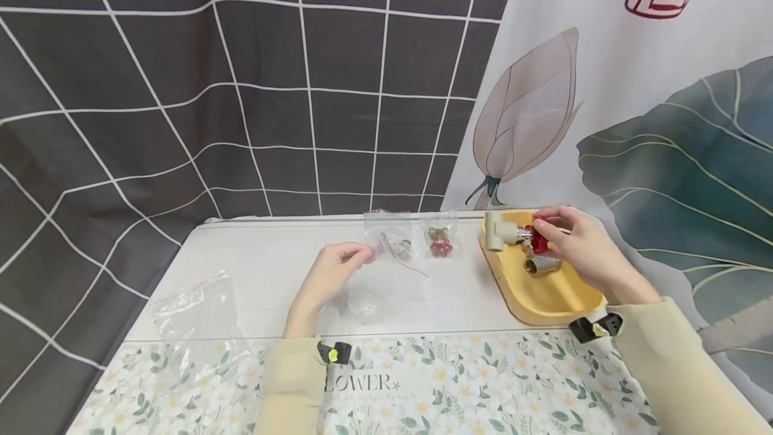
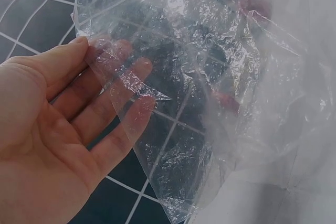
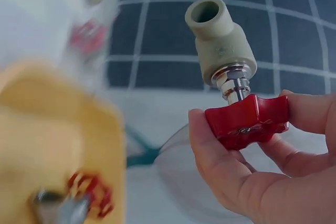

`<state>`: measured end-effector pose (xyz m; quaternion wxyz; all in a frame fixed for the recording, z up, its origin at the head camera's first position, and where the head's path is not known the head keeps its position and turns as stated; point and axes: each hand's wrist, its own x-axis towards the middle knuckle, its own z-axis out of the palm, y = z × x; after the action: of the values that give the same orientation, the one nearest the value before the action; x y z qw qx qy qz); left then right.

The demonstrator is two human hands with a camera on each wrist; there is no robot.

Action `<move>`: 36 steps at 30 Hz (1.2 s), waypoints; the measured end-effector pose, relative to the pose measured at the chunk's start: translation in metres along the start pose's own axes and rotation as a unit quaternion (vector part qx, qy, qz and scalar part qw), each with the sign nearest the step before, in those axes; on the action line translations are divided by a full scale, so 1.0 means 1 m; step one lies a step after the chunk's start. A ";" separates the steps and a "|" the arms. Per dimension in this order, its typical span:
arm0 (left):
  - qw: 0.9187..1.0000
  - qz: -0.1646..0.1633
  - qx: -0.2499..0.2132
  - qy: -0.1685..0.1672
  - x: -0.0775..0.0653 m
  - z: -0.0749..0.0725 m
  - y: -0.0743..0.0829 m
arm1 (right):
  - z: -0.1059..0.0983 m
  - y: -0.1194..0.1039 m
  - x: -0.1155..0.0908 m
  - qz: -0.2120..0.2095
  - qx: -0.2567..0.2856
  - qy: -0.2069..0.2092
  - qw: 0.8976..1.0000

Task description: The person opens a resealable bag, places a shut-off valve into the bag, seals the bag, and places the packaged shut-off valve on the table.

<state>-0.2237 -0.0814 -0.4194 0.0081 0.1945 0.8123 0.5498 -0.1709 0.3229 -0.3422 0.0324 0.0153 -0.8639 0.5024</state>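
My left hand [image 1: 335, 270] pinches the edge of a clear plastic bag [image 2: 173, 77] between thumb and forefinger, with the other fingers spread behind the film. My right hand [image 1: 574, 247] grips a stop valve [image 3: 226, 51] by its red handwheel [image 3: 247, 121]. The valve has a pale grey-green plastic body and a shiny metal neck; it is held up over the yellow tray [image 1: 525, 311]. Below it in the tray lies a metal valve [image 1: 540, 265], which also has a red handwheel [image 3: 92, 195].
Beside the tray, a small clear bag [image 1: 441, 244] holds a valve with a red wheel. Another clear bag [image 1: 199, 314] lies flat at the left. A floral cloth [image 1: 459, 381] covers the front of the white table [image 1: 241, 254], and a dark gridded curtain [image 1: 338, 119] hangs behind.
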 end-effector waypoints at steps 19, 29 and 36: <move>1.000 0.003 -0.010 0.009 -0.003 -0.004 0.002 | 0.078 -0.051 0.008 -0.062 0.131 -0.002 0.989; 1.000 0.011 -0.016 0.016 -0.002 -0.004 0.001 | 0.097 -0.056 0.012 -0.073 0.151 0.012 0.986; 0.999 0.021 -0.028 0.016 -0.002 -0.004 -0.001 | 0.110 -0.055 0.014 -0.088 0.146 0.028 0.985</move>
<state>-0.2234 -0.0855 -0.4192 -0.0110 0.2028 0.7921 0.5756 -0.1857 0.2006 -0.3479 0.0979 0.0819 -0.7753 0.6186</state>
